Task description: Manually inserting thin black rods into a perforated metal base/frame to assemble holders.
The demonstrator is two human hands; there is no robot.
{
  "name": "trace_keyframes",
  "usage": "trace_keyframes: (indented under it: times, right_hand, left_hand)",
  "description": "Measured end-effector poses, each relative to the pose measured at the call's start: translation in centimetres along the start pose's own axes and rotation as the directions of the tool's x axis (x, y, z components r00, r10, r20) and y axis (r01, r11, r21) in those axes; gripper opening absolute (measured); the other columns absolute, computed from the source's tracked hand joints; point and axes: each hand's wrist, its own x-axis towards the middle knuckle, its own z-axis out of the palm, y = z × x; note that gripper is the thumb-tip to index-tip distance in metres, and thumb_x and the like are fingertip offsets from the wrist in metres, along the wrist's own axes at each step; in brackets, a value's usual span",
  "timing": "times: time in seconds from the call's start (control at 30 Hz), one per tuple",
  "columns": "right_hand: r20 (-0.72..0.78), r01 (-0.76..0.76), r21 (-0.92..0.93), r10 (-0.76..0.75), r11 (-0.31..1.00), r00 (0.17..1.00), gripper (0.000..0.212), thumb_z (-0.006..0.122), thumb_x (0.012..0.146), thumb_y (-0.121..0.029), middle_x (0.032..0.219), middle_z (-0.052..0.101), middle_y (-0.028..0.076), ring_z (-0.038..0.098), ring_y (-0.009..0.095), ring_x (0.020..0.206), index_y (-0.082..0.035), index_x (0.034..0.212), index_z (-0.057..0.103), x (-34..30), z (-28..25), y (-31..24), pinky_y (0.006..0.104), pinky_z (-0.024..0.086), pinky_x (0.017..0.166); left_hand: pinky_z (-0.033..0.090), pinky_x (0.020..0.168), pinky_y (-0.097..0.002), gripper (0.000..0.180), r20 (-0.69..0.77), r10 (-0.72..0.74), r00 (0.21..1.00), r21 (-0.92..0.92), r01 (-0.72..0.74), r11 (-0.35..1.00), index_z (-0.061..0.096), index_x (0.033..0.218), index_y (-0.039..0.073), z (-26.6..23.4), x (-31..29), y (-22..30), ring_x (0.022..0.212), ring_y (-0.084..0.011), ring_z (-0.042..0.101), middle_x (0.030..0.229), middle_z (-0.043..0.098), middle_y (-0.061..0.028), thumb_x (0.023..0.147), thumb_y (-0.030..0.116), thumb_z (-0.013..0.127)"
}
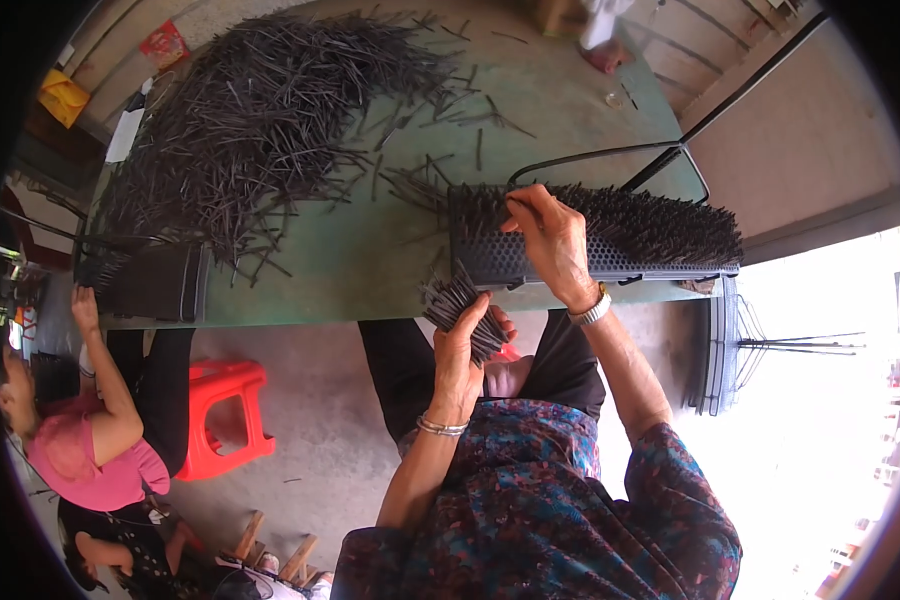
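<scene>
Perforated black tray (530,262), bristling dark sticks (650,222), half-filled

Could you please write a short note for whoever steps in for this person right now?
Left hand: shut on a bundle of dark sticks at the table edge.
Right hand: fingertips pinching one stick into the black perforated tray.
Done: the tray's right part is packed with upright sticks.
Left: the tray's left end looks sparser; a large stick pile lies on the green table.

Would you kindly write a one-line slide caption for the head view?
Left hand grips a bundle of dark sticks while the right hand sets one into a perforated black tray on a green table.
</scene>
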Motion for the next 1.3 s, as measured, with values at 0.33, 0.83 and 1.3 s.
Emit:
trace_keyframes:
  times: [0.33, 0.83, 1.3]
  right_hand:
    - [0.03, -0.037, 0.018, 0.037, 0.999, 0.999, 0.01, 0.062, 0.088, -0.005, 0.075, 0.067, 0.008, 0.067, 0.013, 0.069, -0.001, 0.097, 0.064, -0.6, 0.3, 1.1, 0.0247, 0.049, 0.062]
    - [0.104, 0.285, -0.325, -0.266, 0.902, 0.958, 0.014, 0.071, 0.08, -0.018, 0.091, 0.055, 0.007, 0.06, 0.024, 0.077, -0.013, 0.093, 0.07, -0.1, 1.2, 1.7, 0.035, 0.049, 0.064]
    - [-0.01, 0.334, -0.52, -0.397, 0.786, 0.918, 0.024, 0.072, 0.08, -0.023, 0.086, 0.058, 0.007, 0.057, 0.022, 0.074, -0.01, 0.101, 0.072, -0.9, 0.3, 0.5, 0.0344, 0.048, 0.063]
  left_hand:
    - [0.051, 0.058, -0.0291, 0.022, 0.017, 0.016, 1.0, 0.018, -0.016, 1.0, 0.06, 0.104, 0.002, 0.7, -0.5, -0.1, 0.064, -0.0174, 0.062, 0.076, 0.064, -0.0105, 0.09, 0.019, 0.064]
    - [0.051, 0.046, -0.0276, 0.022, -0.032, 0.029, 0.999, 0.027, -0.029, 0.999, 0.062, 0.09, 0.0, 1.7, -0.6, -0.6, 0.054, -0.0177, 0.063, 0.072, 0.066, -0.0109, 0.083, 0.018, 0.072]
    - [0.053, 0.047, -0.0287, 0.022, -0.07, 0.026, 0.997, 0.077, -0.021, 0.997, 0.064, 0.09, 0.0, 2.6, -1.3, -0.3, 0.057, -0.0178, 0.066, 0.07, 0.066, -0.009, 0.083, 0.02, 0.072]
